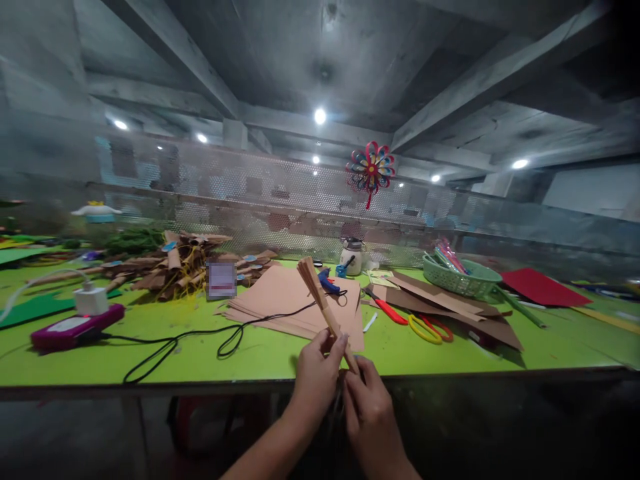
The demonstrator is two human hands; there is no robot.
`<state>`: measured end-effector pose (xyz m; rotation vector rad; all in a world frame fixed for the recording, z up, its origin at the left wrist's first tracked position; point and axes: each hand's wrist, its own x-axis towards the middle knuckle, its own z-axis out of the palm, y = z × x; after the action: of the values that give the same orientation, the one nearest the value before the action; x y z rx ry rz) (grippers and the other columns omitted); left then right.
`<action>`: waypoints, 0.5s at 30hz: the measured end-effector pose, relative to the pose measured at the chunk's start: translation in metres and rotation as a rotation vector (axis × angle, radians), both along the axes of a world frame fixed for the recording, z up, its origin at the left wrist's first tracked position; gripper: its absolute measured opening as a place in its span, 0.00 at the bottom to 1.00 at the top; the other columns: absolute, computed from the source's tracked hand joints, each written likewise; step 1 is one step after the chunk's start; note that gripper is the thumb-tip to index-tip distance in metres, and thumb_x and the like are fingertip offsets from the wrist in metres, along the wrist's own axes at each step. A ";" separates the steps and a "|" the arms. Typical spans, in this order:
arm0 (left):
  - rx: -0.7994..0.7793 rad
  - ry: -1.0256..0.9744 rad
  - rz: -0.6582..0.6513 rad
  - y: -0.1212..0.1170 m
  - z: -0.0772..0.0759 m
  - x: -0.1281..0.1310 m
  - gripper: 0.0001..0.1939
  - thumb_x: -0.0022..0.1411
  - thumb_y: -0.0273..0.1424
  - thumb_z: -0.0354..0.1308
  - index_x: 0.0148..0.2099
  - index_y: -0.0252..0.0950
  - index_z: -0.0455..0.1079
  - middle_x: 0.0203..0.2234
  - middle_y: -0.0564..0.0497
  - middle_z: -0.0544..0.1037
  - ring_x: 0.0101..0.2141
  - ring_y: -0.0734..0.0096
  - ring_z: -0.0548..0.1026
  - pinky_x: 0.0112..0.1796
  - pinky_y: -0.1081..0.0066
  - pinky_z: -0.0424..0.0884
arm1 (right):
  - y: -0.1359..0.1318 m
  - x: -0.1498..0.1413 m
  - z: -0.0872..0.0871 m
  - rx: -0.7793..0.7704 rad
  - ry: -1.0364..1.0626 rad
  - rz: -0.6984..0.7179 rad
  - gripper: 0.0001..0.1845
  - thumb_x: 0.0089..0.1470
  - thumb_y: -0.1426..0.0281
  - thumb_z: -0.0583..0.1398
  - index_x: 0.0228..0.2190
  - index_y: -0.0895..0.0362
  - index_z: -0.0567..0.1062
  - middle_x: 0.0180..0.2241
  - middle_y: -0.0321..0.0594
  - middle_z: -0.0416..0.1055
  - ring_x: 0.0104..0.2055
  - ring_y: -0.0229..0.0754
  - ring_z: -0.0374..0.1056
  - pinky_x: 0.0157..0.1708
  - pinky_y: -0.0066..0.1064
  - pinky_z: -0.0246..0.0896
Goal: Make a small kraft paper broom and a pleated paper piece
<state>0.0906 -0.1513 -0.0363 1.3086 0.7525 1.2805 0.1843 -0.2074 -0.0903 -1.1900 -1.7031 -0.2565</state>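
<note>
A narrow bundle of folded brown paper (320,297) slants upward from my two hands, its fanned layered end pointing away over the table. My left hand (320,367) pinches it around the middle, thumb on top. At its lower end, my right hand (367,393) has its fingers closed on the same paper. Just beyond lies a stack of brown paper sheets (280,293). A blue glue gun (329,281) rests on that stack, partly behind the bundle, and a black cord (200,332) runs left from it.
On the green table (200,363) lie a purple power strip (75,327) at left, rolled brown paper pieces (170,270), red-handled scissors (393,312), yellow-handled scissors (425,329) and dark brown sheets (445,300). A green basket (460,280) and a jar (351,259) stand behind. A pinwheel flower (371,169) hangs on the mesh.
</note>
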 end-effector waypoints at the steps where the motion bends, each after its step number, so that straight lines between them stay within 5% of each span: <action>1: -0.006 -0.003 0.016 0.001 0.000 -0.002 0.18 0.53 0.41 0.60 0.38 0.30 0.71 0.26 0.48 0.76 0.31 0.65 0.73 0.33 0.70 0.69 | 0.000 -0.004 0.000 -0.006 -0.005 0.008 0.15 0.57 0.81 0.49 0.39 0.57 0.71 0.43 0.49 0.64 0.46 0.44 0.65 0.44 0.35 0.65; 6: -0.070 -0.072 -0.080 0.004 -0.002 -0.013 0.15 0.55 0.39 0.59 0.38 0.31 0.70 0.25 0.50 0.74 0.27 0.69 0.71 0.32 0.70 0.69 | -0.009 -0.012 0.001 -0.075 -0.039 0.031 0.12 0.56 0.81 0.49 0.34 0.57 0.70 0.49 0.51 0.62 0.52 0.47 0.63 0.47 0.37 0.65; 11: -0.230 -0.258 -0.272 0.002 0.001 -0.026 0.22 0.57 0.36 0.59 0.53 0.35 0.64 0.28 0.51 0.73 0.29 0.71 0.72 0.32 0.71 0.69 | -0.021 0.001 -0.001 -0.142 -0.185 0.136 0.15 0.49 0.80 0.57 0.39 0.55 0.72 0.48 0.50 0.65 0.47 0.48 0.67 0.44 0.35 0.67; 15: -0.312 -0.348 -0.357 0.001 0.003 -0.032 0.26 0.58 0.33 0.60 0.57 0.36 0.61 0.27 0.51 0.72 0.27 0.73 0.71 0.30 0.73 0.68 | -0.028 0.005 0.021 -0.158 -0.076 0.274 0.14 0.49 0.78 0.58 0.39 0.55 0.74 0.45 0.49 0.68 0.46 0.46 0.67 0.44 0.34 0.66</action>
<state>0.0591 -0.1505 -0.0329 0.8872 0.4270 1.0166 0.1892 -0.2358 -0.0689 -1.0540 -1.9581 0.0015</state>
